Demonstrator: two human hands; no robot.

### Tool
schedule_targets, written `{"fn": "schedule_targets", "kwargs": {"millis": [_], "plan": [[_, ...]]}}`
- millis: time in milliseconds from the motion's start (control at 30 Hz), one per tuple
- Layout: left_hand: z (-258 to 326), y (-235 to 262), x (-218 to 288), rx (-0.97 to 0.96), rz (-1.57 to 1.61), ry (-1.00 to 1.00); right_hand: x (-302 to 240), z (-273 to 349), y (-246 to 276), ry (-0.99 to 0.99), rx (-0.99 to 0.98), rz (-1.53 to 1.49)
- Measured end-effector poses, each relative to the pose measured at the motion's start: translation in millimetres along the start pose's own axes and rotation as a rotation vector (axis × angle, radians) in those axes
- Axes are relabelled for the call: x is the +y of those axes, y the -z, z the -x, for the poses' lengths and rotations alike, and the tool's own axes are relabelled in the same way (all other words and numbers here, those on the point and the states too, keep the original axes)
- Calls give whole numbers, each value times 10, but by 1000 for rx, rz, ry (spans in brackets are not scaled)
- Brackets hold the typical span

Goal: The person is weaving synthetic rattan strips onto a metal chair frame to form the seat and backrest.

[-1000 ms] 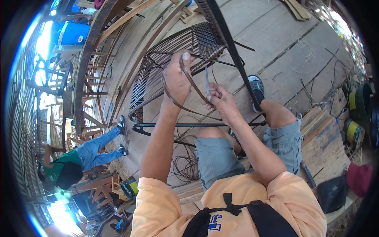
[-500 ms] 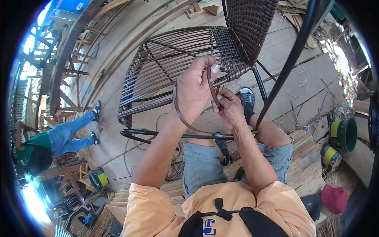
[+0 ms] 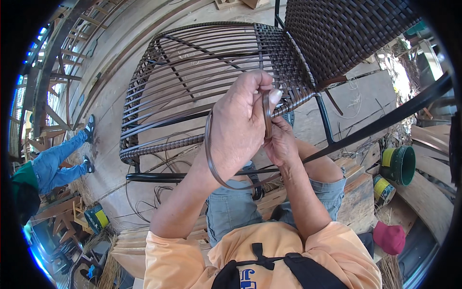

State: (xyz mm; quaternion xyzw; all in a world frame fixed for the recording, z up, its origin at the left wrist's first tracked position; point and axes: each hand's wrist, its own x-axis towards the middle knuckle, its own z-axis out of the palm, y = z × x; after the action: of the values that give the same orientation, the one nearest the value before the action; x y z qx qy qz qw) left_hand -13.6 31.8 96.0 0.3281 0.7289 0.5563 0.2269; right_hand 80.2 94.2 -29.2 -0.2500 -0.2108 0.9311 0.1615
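Note:
A brown flat weaving strip [image 3: 209, 144] curves round the outside of my left hand [image 3: 236, 123] and down past its wrist. Thumb and fingers of that hand are closed on a length of it. Just below and to the right, my right hand [image 3: 282, 144] pinches the same strip, its fingertips partly hidden behind the strip. Both hands are over the near edge of a chair seat [image 3: 192, 79]. Strips run across its black metal frame in parallel lines, while the part by the backrest [image 3: 346, 41] is closely woven.
A black armrest tube [image 3: 385, 120] slants across the right side. Green buckets [image 3: 398, 164] and a red cap [image 3: 390, 238] are at the right. Loose strips [image 3: 161, 192] lie on the floor below the seat. Another person in jeans [image 3: 60, 156] is at far left.
The chair appears larger, its backrest and armrest spreading farther right in view. My hands keep hold of the strip and now sit closer together, with more of the seat's left side showing.

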Motion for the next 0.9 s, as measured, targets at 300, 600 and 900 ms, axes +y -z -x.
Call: {"fn": "schedule_targets", "kwargs": {"millis": [300,600,900], "plan": [[41,-125,47,79,-398,-176,-280,32,-252,97,-56,28],[71,-227,-15,43,-656,-364,-175,117,-114,399,96,350],[77,-251,27,21,-606,-305,-475,244,-437,919,163,718]]}}
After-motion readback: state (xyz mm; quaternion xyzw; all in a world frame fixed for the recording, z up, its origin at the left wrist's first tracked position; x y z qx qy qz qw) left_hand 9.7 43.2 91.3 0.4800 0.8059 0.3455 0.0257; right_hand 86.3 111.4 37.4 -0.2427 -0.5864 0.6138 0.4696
